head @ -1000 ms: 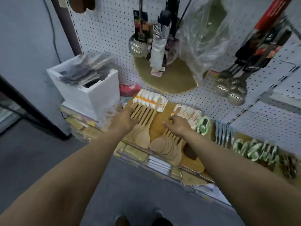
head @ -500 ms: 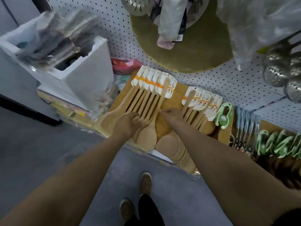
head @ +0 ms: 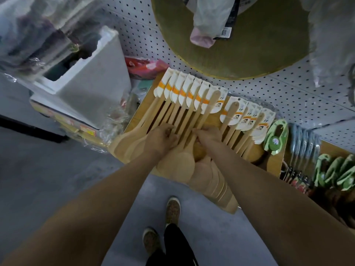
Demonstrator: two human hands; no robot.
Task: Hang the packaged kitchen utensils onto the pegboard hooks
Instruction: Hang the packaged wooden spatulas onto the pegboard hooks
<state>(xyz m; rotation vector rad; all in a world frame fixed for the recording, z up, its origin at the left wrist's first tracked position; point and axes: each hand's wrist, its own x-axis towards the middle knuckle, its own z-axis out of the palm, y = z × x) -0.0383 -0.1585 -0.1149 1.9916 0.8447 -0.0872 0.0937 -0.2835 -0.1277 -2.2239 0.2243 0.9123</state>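
Wooden spatulas [head: 184, 116] hang in a fanned row at centre frame. Their orange-banded card headers [head: 192, 91] are threaded on hooks of the pegboard [head: 288, 96], blades drooping toward 6 o'clock. Left hand [head: 163, 140] curls round several handles, likely bunching them so the row sits tidy. Right hand [head: 208, 134] meets a neighbouring handle with its fingertips; whether it pinches I cannot tell. A second spatula batch [head: 244, 127] crowds in at 3 o'clock, with green peelers [head: 275, 137] beyond. A round wooden board [head: 240, 54] overhangs at 12 o'clock, and a white box [head: 96, 79] sits at 10.
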